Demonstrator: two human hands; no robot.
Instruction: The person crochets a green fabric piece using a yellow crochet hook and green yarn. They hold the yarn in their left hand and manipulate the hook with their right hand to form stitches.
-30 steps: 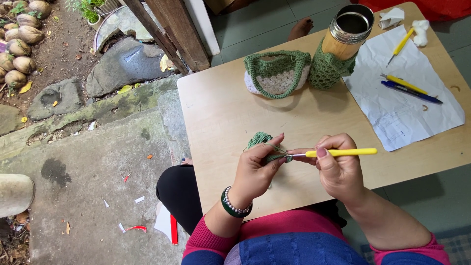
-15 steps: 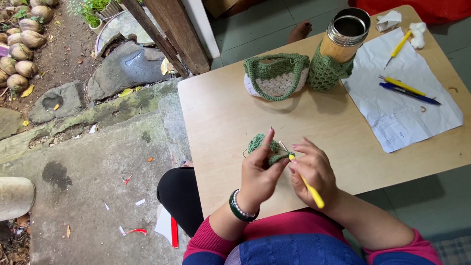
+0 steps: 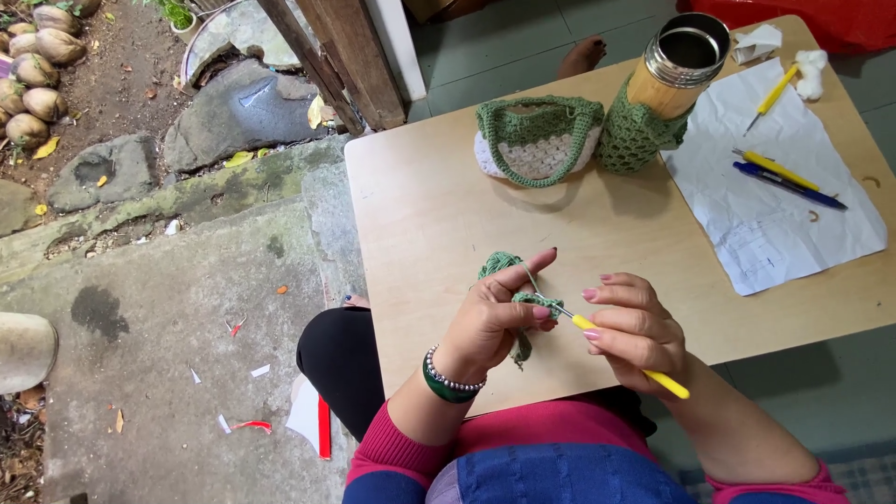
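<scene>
left hand (image 3: pixel 490 322): pinched shut on green crochet piece (image 3: pixel 511 280)
right hand (image 3: pixel 635 331): closed round yellow hook (image 3: pixel 621 350), tip in piece
paper sheet (image 3: pixel 775 201): white, right of piece

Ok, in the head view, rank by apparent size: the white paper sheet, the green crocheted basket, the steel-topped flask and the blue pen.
1. White paper sheet, largest by far.
2. Green crocheted basket with white lining.
3. Steel-topped flask in its green crocheted sleeve, close to the basket, so that order is unsure.
4. Blue pen, smallest.
</scene>
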